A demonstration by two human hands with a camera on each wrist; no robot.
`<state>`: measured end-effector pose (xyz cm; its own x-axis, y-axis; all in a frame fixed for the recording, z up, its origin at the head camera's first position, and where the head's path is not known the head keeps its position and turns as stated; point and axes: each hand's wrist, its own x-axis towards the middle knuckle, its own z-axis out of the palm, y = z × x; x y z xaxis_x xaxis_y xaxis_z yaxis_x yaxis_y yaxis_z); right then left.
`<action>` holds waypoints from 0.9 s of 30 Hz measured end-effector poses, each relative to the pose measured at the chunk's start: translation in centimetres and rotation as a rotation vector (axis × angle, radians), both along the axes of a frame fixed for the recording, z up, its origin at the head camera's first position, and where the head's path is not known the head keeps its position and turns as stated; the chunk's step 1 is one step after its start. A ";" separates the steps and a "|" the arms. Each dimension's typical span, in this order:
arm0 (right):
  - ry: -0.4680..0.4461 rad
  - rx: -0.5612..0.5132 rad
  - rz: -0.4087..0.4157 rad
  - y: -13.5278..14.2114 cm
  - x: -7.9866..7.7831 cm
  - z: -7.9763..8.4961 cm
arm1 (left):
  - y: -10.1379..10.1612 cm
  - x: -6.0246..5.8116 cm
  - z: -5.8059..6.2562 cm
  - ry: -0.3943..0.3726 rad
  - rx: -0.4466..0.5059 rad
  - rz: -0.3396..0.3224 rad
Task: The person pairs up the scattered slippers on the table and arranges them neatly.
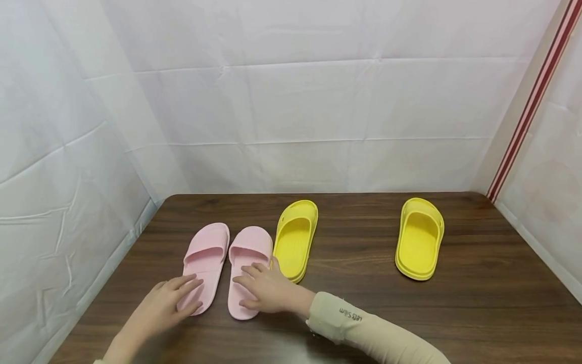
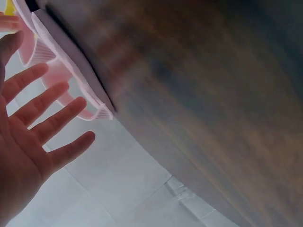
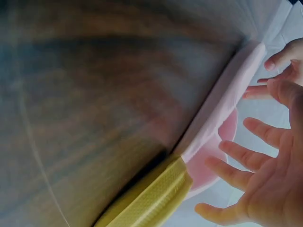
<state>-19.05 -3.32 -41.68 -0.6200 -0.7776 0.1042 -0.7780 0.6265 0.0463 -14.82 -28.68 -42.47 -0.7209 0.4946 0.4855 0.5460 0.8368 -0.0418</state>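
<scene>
Two pink slide slippers lie side by side on the table, toes away from me. Over the heel half of the left pink slipper [image 1: 206,263] hovers my left hand [image 1: 170,303], its fingers spread and holding nothing. My right hand [image 1: 268,288] is above the heel half of the other pink slipper [image 1: 251,240], fingers apart and slightly bent. Both wrist views show a gap between fingers and slippers. A yellow slipper [image 1: 294,242] lies just right of the pink pair, its heel close to my right hand. Its match, another yellow slipper [image 1: 418,240], lies farther right.
The dark wooden table [image 1: 354,313] carries all the slippers. White sheeting [image 1: 309,111] hangs behind it and along both sides. At the right, a red-striped edge [image 1: 527,116] runs down to the table's back corner.
</scene>
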 end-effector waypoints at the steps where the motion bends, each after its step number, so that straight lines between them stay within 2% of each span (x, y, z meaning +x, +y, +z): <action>1: 0.001 0.009 -0.002 0.0 0.1 -0.1 | 0.1 0.1 0.0 -0.018 -0.006 0.010; 6: 0.032 0.046 -0.006 -0.2 0.2 -0.4 | 0.5 0.2 0.1 -0.075 -0.037 0.037; 12: 0.077 0.101 -0.020 -0.7 0.4 -0.3 | 0.6 -0.3 -0.4 -0.066 -0.029 0.027; 16: 0.046 0.166 -0.047 -1.1 1.2 0.0 | 0.7 -0.5 -0.4 -0.090 -0.039 0.023; 19: 0.032 0.200 -0.071 -1.3 1.6 -0.1 | 1.1 -0.5 0.3 -0.129 -0.073 0.025; 27: 0.001 0.196 -0.129 -1.0 0.6 -0.5 | 2.1 -1.4 0.9 -0.197 -0.101 0.025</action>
